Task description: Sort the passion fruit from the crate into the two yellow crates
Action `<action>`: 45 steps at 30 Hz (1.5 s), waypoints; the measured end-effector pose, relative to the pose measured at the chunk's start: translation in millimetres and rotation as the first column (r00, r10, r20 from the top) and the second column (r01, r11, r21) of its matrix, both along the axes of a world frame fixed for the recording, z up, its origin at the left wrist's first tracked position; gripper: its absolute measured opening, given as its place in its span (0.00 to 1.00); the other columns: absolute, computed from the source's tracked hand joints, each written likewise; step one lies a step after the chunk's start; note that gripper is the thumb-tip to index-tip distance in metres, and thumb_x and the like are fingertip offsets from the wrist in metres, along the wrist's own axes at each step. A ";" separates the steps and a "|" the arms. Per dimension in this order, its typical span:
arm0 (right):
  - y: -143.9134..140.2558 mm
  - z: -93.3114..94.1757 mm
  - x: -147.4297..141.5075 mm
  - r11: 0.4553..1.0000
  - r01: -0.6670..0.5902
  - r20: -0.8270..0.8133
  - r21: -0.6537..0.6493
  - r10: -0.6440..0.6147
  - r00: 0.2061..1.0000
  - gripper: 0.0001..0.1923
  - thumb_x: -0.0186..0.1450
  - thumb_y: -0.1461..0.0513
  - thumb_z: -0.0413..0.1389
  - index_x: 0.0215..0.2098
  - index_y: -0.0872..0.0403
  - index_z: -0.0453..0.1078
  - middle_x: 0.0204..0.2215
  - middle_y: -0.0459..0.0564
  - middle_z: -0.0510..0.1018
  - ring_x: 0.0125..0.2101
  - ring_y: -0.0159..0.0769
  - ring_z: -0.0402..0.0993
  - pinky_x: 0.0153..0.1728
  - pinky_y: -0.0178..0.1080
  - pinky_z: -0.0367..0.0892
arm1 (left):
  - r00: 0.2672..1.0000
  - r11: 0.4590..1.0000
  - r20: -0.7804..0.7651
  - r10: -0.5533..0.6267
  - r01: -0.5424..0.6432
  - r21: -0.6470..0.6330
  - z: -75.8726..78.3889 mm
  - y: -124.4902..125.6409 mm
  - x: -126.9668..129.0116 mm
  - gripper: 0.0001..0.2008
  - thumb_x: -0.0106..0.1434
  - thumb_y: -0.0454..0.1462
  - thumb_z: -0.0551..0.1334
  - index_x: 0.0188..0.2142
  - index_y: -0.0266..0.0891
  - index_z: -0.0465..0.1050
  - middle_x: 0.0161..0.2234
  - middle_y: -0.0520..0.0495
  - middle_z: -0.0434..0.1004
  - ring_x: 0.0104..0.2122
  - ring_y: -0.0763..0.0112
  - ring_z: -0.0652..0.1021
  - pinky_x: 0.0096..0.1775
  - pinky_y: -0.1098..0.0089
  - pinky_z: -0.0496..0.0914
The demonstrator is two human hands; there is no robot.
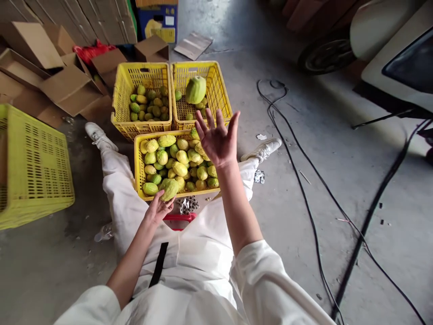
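My left hand [158, 209] has its fingers around a lumpy yellow-green fruit [169, 189] at the near edge of the front yellow crate [138, 174]. That crate is full of oval yellow and green fruits [180, 169]. My right hand [219, 141] is raised over the front crate's right side, palm up, fingers spread, nothing in it. Just beyond its fingertips a green fruit [195, 90] appears in the air over the back right crate [221, 90], which has a few fruits at its bottom. The back left crate [118, 101] has many fruits inside.
A yellow crate [40, 167] stands on its own at the left. Open cardboard boxes [67, 85] pile up behind it. Black cables [313, 216] run across the floor at right, near a parked vehicle [392, 67]. My legs straddle the front crate.
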State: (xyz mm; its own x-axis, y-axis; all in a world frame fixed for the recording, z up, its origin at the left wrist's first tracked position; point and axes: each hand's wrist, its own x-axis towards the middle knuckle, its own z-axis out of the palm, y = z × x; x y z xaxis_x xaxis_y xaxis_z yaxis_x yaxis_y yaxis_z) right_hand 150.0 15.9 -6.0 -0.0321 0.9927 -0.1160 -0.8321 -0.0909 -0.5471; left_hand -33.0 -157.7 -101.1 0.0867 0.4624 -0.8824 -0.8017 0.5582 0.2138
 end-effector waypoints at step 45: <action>-150.1 -179.2 5.4 0.751 -0.447 0.728 -0.487 0.067 -0.682 0.22 0.65 0.61 0.59 0.56 0.56 0.69 0.53 0.60 0.77 0.56 0.49 0.69 0.57 0.46 0.60 | -0.616 -0.177 -0.747 -0.249 0.788 -0.590 -87.0 15.8 -40.6 0.23 0.64 0.48 0.61 0.55 0.39 0.72 0.54 0.37 0.79 0.54 0.51 0.78 0.54 0.60 0.69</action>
State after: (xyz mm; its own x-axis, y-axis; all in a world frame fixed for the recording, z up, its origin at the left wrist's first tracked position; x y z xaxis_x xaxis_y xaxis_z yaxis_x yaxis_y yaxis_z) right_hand 155.5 -134.2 -185.2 -0.3543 0.8192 -0.4509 0.9249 0.2360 -0.2980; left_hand -73.6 -141.9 -188.0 0.2976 0.7368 -0.6071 0.9367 -0.1025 0.3348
